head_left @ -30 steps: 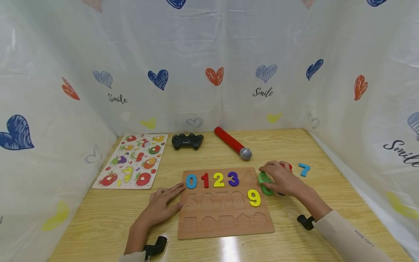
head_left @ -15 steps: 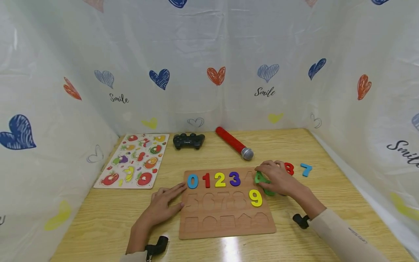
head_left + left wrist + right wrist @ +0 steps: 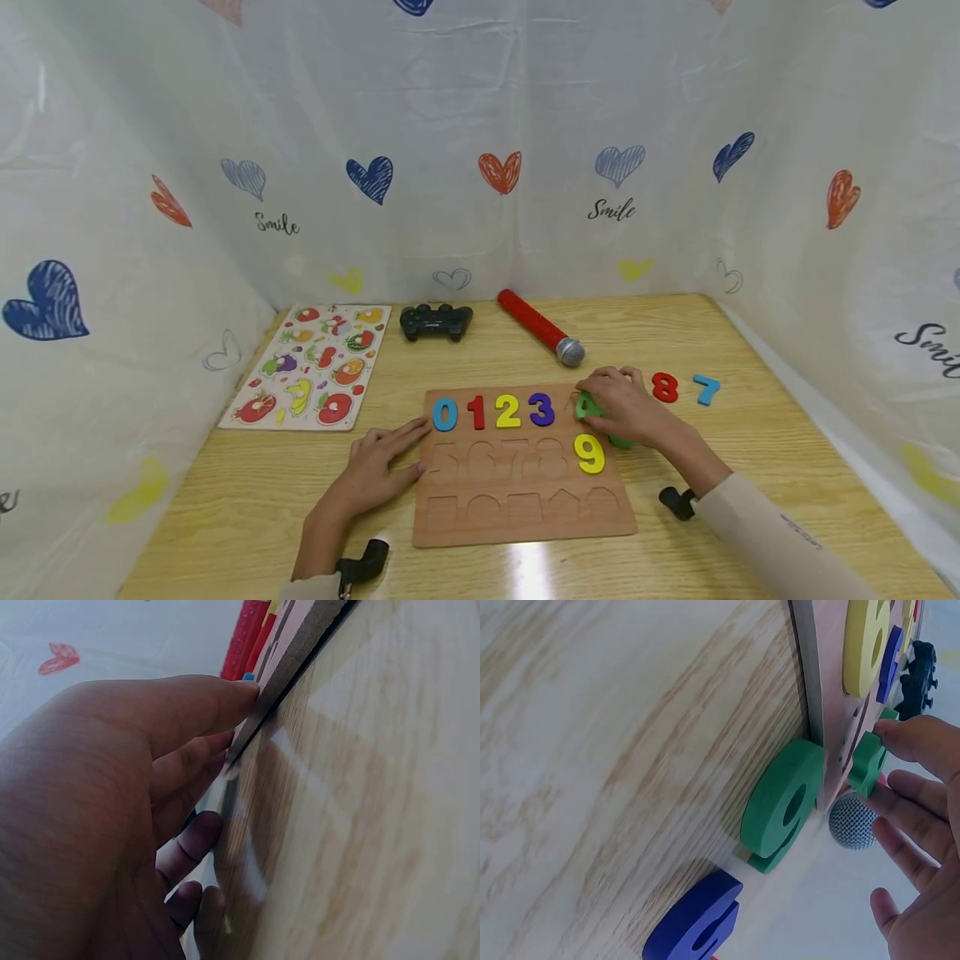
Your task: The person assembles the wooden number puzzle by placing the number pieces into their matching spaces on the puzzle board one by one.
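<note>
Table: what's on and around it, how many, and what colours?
Board: 1, brown, mid-table
0, 1, 2, 3: 1 each, light blue, red, yellow, purple, board's top row
9: 1, yellow, middle row, right end
4: 1, green, board's top right corner
Green digit: 1, green, by board's right edge
Purple digit: 1, purple, near it
8: 1, red, right of board
7: 1, light blue, right of 8
Microphone: 1, red and silver, behind board
Controller: 1, black, left of microphone
Fruit board: 1, pale, back left
Table: 1, light wood, below
Curtain: count unclear, white with hearts, around
Wrist mounts: 2, black, wrists
Sleeves: 2, beige, arms
Left hand: 1, board's left edge
Right hand: 1, its grip on 4
</note>
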The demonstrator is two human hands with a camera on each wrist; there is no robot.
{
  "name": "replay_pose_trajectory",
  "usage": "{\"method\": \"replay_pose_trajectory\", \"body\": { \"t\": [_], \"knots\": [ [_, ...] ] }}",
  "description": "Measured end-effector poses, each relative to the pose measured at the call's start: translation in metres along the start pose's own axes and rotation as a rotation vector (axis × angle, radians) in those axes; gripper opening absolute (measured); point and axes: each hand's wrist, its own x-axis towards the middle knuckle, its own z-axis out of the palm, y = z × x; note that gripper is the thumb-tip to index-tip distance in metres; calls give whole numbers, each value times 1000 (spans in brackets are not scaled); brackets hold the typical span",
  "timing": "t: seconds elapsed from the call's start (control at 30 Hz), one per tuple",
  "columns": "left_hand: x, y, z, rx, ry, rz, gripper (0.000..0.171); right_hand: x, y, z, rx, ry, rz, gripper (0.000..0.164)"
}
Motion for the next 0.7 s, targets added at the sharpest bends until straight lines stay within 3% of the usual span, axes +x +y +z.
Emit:
{"method": "replay_pose_trajectory", "body": {
  "t": [0.7],
  "knots": [
    [2, -3, 1, 10, -4, 6, 60, 13, -4, 12, -45, -50, 64, 41]
  ]
}}
